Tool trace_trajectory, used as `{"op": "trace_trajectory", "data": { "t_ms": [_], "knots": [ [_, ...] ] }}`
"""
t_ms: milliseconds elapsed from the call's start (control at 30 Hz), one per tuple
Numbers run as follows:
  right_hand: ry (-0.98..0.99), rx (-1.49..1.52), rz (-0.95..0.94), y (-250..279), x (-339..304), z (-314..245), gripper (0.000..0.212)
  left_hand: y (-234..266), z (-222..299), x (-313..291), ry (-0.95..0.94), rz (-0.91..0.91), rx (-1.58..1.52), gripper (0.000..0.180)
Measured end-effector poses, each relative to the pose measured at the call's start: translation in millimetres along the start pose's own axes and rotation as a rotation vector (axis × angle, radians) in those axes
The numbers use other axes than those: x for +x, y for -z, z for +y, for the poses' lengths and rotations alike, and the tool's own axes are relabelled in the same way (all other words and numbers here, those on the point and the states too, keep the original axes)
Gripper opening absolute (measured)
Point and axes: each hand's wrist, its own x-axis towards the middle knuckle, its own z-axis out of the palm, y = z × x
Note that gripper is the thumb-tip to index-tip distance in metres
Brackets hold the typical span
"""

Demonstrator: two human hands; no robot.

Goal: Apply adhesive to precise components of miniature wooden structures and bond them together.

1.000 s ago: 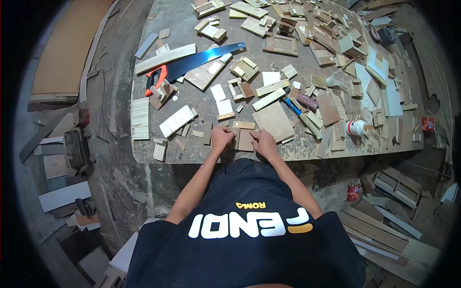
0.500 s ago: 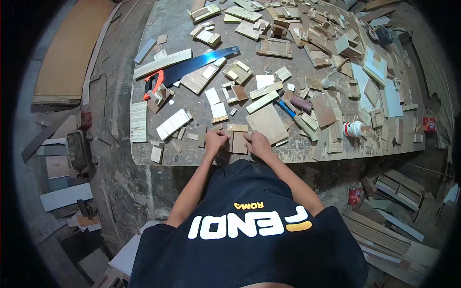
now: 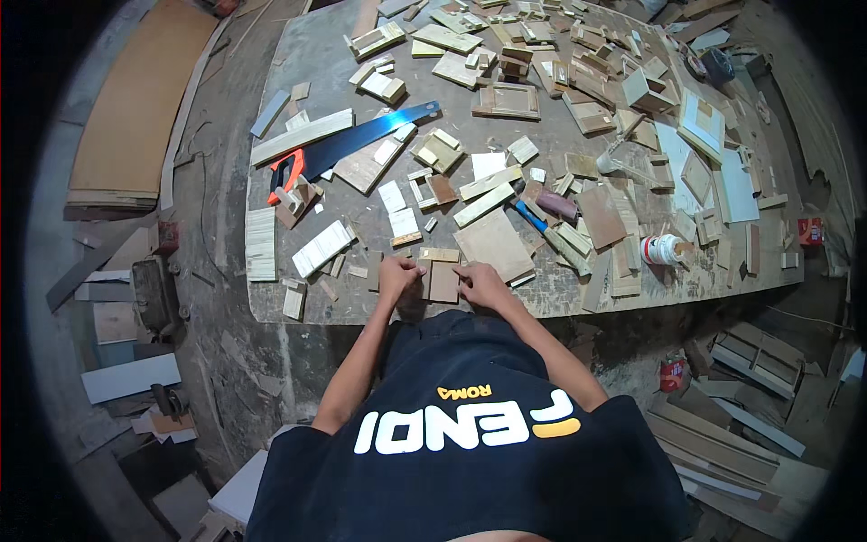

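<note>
A small brown wooden board [image 3: 443, 284] lies near the table's front edge, with a paler wood strip [image 3: 439, 255] across its far end. My left hand [image 3: 397, 279] is closed in a pinch at the board's left side; what sits between its fingertips is too small to make out. At the opposite side, my right hand [image 3: 483, 285] has thumb and fingers drawn together on the board's right edge. Just left of my left hand is a narrow dark wood piece [image 3: 374, 271]. Beyond my right hand lies a larger plain wood panel [image 3: 495, 246].
A handsaw [image 3: 361, 135] with an orange handle lies at the left. Farther right are a blue-handled tool [image 3: 533, 217] and a white glue bottle [image 3: 664, 249] on its side. Several wood offcuts and small assembled wooden pieces [image 3: 508, 101] cover the table [image 3: 298, 194].
The whole view has shifted slightly, so the table appears a little lower. Both hands stay at the small brown board's sides, with hardly any visible movement against it.
</note>
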Motion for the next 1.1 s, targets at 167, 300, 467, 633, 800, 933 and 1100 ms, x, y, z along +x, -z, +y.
{"op": "trace_trajectory", "data": {
  "t_ms": [167,300,467,633,800,933,1100],
  "knots": [
    [-0.028,-0.020,-0.089,4.4,0.3,0.4,0.047,4.6,17.2,-4.6,0.121,-0.060,-0.017,0.025],
    [0.013,-0.003,-0.078,-0.1,1.4,8.4,0.048,4.8,20.5,-4.4,0.125,-0.048,-0.004,0.024],
    [0.033,-0.033,-0.052,-0.8,2.1,9.2,0.043,3.1,15.2,0.3,0.104,-0.061,-0.020,0.024],
    [0.023,-0.007,-0.086,10.6,-0.8,8.3,0.028,-6.6,8.5,1.3,0.158,-0.035,-0.094,0.023],
    [-0.277,0.318,0.104,62.7,-13.8,24.2,0.022,-1.6,11.4,-7.7,0.247,-0.024,-0.108,0.021],
    [-0.319,0.339,0.780,147.8,-26.1,70.2,0.016,-7.7,0.9,-7.2,0.165,0.024,-0.110,0.016],
    [-0.553,0.284,1.203,256.9,-39.1,145.3,0.028,-11.6,18.3,-10.9,0.218,0.059,-0.150,0.016]
  ]
}}
